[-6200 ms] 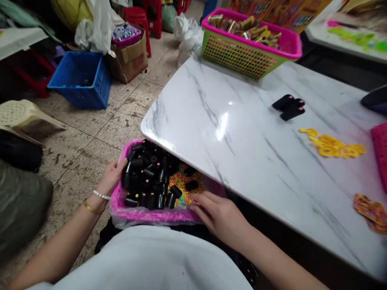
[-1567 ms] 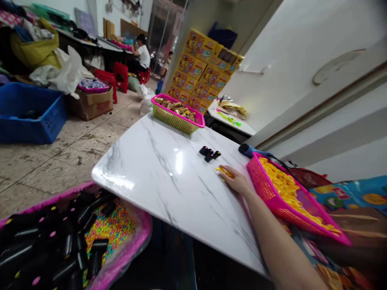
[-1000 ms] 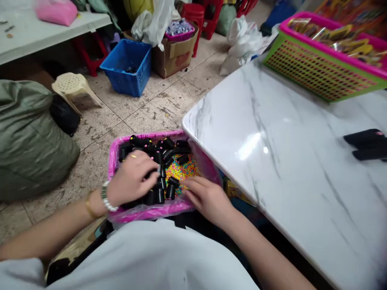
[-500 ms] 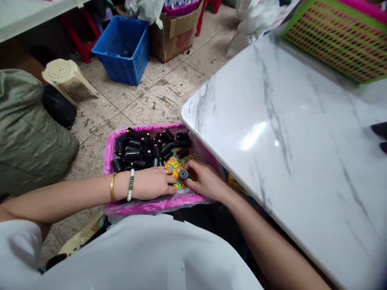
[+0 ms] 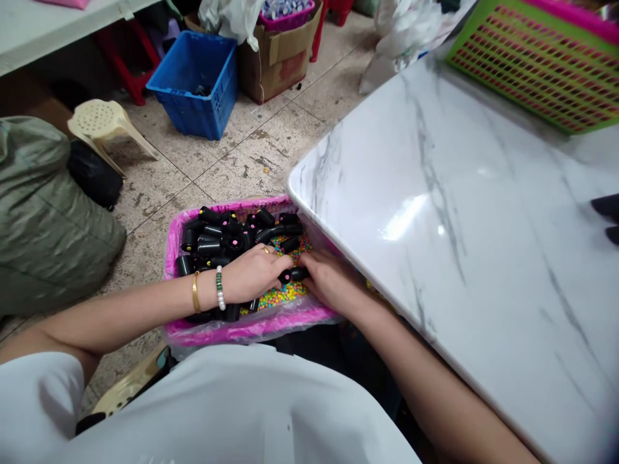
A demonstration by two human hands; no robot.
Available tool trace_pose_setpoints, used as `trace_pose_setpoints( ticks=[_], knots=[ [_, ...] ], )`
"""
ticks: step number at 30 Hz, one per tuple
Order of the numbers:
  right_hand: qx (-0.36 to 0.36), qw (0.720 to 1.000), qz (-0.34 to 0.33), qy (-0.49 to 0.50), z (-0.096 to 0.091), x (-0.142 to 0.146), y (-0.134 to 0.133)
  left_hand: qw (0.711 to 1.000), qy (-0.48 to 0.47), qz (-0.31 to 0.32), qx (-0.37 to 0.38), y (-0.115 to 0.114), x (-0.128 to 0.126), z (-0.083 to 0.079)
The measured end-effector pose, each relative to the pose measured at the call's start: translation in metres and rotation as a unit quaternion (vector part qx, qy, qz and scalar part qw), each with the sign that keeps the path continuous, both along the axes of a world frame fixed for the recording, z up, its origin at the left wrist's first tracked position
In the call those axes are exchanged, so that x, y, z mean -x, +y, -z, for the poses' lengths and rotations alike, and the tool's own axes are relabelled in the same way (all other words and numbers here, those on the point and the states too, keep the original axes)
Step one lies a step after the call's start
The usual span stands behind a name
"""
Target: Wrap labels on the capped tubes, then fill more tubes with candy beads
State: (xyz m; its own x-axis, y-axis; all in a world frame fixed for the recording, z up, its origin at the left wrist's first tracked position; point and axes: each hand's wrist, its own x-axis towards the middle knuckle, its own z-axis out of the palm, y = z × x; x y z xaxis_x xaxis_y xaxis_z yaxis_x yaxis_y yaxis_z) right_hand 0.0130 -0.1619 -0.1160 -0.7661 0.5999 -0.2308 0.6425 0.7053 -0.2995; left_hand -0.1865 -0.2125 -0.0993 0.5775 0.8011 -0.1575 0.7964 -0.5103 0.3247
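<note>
A pink basket (image 5: 173,264) lined with clear plastic holds small multicoloured beads (image 5: 283,296) and a heap of black tube-like pieces (image 5: 209,245), some with pink or yellow dots in their ends. My right hand (image 5: 333,283) is closed at the basket's right side, its fingertips gripping a short black tube (image 5: 298,274). Facing it, my left hand (image 5: 254,274) reaches over the heap with thumb and fingers drawn together close to that tube's pink-dotted end. Whatever lies between the left fingertips is hidden.
A white marble-pattern table (image 5: 377,167) overhangs the basket's right corner. On it stands a green basket (image 5: 527,64). Across the floor are a blue crate (image 5: 193,103), a cardboard box (image 5: 280,64), a cream stool (image 5: 99,119) and a stuffed green sack (image 5: 53,225).
My left hand has moved up and right over the basket, fingers drawing together. The black tube in my right hand has turned from end-on to lying sideways.
</note>
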Motion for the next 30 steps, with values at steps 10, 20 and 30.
trace_pose_setpoints(
  ticks=[10, 20, 30],
  knots=[
    [-0.04, 0.993, -0.061, -0.093, -0.003, 0.012, -0.007, 0.996, 0.079, 0.039, -0.027, 0.018, -0.021, 0.019],
    [0.202, 0.95, 0.108, 0.21, -0.012, -0.027, -0.018, 0.994, -0.09, -0.001, 0.06, 0.01, -0.013, 0.004],
    [0.407, 0.813, 0.222, 0.353, -0.018, -0.04, -0.033, 0.947, -0.287, -0.035, 0.138, 0.002, 0.006, -0.013]
  ],
)
